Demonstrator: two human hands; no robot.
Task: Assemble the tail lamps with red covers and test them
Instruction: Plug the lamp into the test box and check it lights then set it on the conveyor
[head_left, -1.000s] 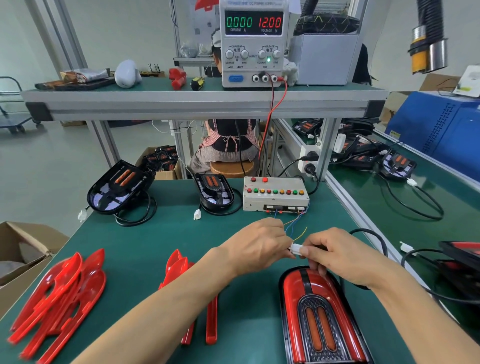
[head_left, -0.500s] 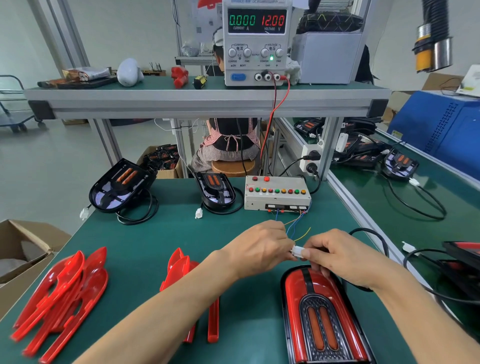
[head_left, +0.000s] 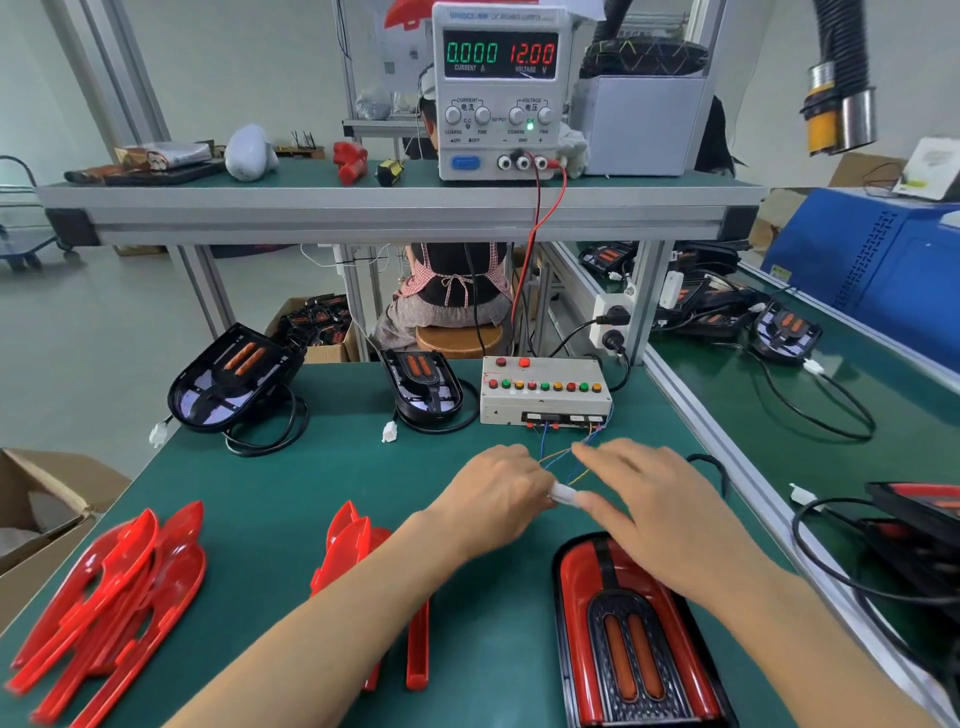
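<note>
Whereas half a second ago both hands were pinched tight on the small white plastic connector (head_left: 563, 492) at the centre of the frame, the right hand (head_left: 652, 514) has now loosened: its fingers reach forward nearly straight and blurred, only the thumb lying against the plug, while the left hand (head_left: 498, 496) keeps its fingers curled round the other end. I judge from this that the two halves have just been mated and that the right hand is leaving for the beige test box with its row of coloured buttons (head_left: 544, 391), above centre, so the testing step is about to start. The assembled tail lamp with its glossy red cover and black grille (head_left: 631, 631) lies flat on the green bench mat (head_left: 291, 493) at lower centre-right, just below the right hand, its strips unlit; the power supply's display (head_left: 501, 53) at the top reads zero current at twelve volts. Motion blur hides whether the right thumb truly grips. The left fingertips are hidden behind the hand, the seam of the plug cannot be made out, and the lamp's near end is cut off by the lower edge.
</note>
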